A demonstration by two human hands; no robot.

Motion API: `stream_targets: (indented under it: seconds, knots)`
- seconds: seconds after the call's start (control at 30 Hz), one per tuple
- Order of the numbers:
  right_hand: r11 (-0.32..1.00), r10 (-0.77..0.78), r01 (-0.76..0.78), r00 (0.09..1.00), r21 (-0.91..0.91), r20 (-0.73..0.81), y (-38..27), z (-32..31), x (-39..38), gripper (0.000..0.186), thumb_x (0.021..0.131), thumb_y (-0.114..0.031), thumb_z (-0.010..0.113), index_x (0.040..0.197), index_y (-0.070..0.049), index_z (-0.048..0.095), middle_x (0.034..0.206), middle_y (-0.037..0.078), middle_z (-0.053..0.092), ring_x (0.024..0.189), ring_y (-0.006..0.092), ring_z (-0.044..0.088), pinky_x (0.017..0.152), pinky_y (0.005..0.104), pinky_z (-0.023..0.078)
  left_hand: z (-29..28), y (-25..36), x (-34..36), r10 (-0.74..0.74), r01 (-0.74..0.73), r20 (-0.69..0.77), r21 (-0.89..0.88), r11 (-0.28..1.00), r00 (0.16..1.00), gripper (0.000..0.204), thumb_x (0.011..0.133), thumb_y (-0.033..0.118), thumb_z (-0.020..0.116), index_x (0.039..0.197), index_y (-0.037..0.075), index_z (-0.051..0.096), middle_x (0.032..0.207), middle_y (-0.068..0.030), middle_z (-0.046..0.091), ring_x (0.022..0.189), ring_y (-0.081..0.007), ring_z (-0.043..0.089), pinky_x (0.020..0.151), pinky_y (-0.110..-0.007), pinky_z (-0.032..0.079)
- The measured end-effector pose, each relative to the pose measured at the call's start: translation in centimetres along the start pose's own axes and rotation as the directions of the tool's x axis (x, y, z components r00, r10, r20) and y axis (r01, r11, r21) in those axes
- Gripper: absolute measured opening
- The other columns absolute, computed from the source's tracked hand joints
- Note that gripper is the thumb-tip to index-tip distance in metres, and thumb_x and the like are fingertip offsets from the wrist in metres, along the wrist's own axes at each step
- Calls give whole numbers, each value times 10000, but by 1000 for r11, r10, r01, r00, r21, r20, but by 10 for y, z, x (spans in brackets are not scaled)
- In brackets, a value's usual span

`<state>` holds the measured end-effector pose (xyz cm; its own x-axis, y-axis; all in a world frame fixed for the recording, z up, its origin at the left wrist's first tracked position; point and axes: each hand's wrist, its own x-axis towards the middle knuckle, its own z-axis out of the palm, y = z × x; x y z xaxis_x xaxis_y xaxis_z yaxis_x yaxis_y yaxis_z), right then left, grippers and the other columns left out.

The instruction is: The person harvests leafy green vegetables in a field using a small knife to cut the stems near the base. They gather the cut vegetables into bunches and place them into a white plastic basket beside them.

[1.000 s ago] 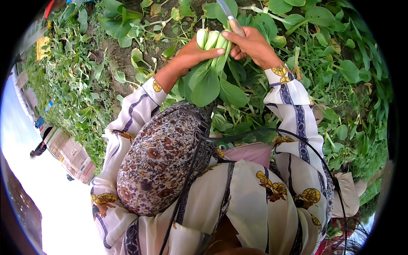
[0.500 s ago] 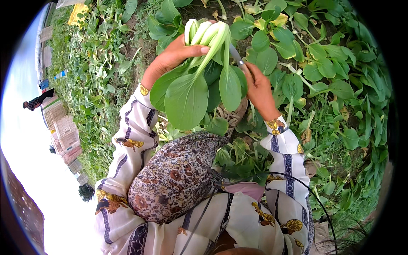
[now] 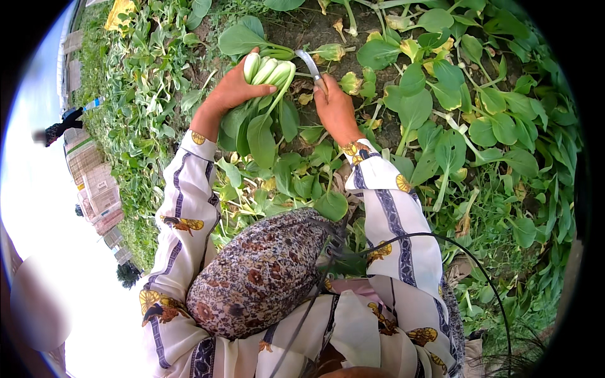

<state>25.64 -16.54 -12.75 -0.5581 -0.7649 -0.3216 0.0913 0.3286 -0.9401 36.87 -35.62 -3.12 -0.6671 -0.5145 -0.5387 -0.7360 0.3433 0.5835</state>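
Observation:
My left hand (image 3: 228, 93) grips a bunch of bok choy (image 3: 270, 70), its pale stem ends facing up and away from me and its broad leaves hanging below. My thumb lies across the stems. To the right, my right hand (image 3: 338, 112) is closed around the handle of a small curved knife (image 3: 308, 63). The blade points up and left, its tip close to the stem of a loose bok choy leaf (image 3: 241, 39) just beyond the bunch. Whether blade and stem touch, I cannot tell.
Bok choy plants (image 3: 416, 94), some with yellowed leaves, spread over the soil (image 3: 309, 28) ahead and to the right. A patterned cloth-covered knee (image 3: 258, 271) is below my hands. A black cable (image 3: 466, 249) crosses my right sleeve. A person (image 3: 60, 128) stands far left.
Both hands have moved left, carrying the bok choy and the knife. The bunch has tilted, so its stem ends face more upward. The knife blade, partly hidden behind stems before, now shows fully.

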Motion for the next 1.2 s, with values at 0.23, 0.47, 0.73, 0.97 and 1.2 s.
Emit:
stream_targets:
  seconds: [0.23,0.47,0.73,0.97,1.2]
  knots:
    - [988,-41,41,999,-146,-1,1,4,8,392,862,-195,541,1212,-28,479,839,201,634,736,363,622,647,396,486,4,0,-2,33,-34,-31,-29,999,999,1022,618,355,794,1372,-57,242,1264,-183,487,1164,-217,481,996,-297,343]
    - [987,-158,157,983,-23,-88,15,16,12,411,849,-222,526,1214,-38,487,718,191,624,651,384,603,596,468,473,15,-2,-10,42,-46,-88,-42,998,995,947,627,310,801,1339,-66,302,1230,-162,512,1127,-195,499,968,-297,370]
    - [937,-159,191,979,-292,129,20,0,7,401,845,-211,523,1218,-72,474,711,197,616,661,386,595,601,489,457,26,22,-30,-18,4,-46,-273,962,999,658,696,210,756,1227,-26,447,1101,-83,571,978,-147,545,861,-283,434]
    - [881,86,-66,996,469,-22,-2,-43,-25,341,853,-241,619,1099,-17,545,703,43,590,506,136,522,476,289,415,31,49,-89,-305,132,-21,-872,472,952,585,797,289,633,1265,9,420,1147,-50,530,995,-146,527,870,-278,422]
    - [472,195,-192,975,860,111,-27,-94,-46,432,817,-249,684,1142,-44,486,802,51,560,476,46,396,398,215,292,63,68,-94,-191,203,114,-806,556,975,639,787,297,634,1298,5,385,1184,-57,511,1036,-160,511,907,-285,395]
